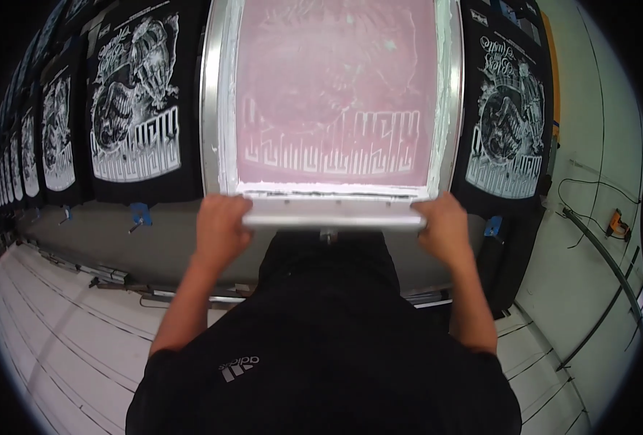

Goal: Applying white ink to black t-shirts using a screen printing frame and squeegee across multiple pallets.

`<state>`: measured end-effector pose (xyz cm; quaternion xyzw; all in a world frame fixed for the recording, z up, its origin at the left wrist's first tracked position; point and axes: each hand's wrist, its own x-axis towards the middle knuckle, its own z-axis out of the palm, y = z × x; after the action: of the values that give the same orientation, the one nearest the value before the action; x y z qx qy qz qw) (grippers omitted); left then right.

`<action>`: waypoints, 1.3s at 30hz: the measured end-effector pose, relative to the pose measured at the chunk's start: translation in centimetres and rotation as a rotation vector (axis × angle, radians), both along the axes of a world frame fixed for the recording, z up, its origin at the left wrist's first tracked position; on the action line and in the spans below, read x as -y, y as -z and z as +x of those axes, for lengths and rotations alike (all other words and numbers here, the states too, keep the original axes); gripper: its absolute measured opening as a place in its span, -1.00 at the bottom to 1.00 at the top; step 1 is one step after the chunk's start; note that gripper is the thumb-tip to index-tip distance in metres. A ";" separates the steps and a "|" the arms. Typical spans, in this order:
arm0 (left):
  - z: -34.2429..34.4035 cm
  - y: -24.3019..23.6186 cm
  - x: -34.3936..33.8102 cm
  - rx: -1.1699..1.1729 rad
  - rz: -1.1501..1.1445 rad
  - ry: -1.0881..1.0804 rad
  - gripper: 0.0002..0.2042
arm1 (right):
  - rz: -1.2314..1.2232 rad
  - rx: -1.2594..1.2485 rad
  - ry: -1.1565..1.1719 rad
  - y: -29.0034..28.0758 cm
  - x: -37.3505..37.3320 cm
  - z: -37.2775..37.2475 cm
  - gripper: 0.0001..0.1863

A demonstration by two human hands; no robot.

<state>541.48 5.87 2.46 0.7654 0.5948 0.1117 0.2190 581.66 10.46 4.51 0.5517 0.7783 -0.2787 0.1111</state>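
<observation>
A metal-framed printing screen (336, 80) with pink mesh lies in front of me, its stencil design showing pale through the mesh. White ink streaks run along its inner edges, thickest by the near side. My left hand (223, 228) is closed round the frame's near left corner. At the near right corner, my right hand (445, 226) grips the same frame. Both sets of fingers wrap over the near bar, which looks slightly blurred. What lies beneath the screen is hidden.
Black shirts with white prints lie along the table, a large one (134, 101) to the left and another (506, 109) to the right. Blue clamps (141, 215) sit at the table's near edge. A hose (604, 254) and an orange tool (617, 226) are at the far right.
</observation>
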 end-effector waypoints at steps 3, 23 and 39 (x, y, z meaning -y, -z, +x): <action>1.0 0.9 2.9 0.014 0.175 -0.031 -0.70 | 0.239 -0.038 -0.026 2.1 4.3 0.5 -0.43; -1.8 0.2 -48.7 -0.134 0.329 -0.048 -0.63 | 0.432 0.091 -0.113 2.2 -48.1 -1.6 -0.54; 10.4 7.1 6.6 0.752 -1.175 -0.292 -0.59 | 0.168 -0.003 -0.262 0.4 -54.8 -5.7 -0.45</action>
<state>551.90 -0.75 -4.62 0.3429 0.5372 0.0570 0.7685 576.00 65.25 4.12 0.4524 0.8642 -0.1968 0.0986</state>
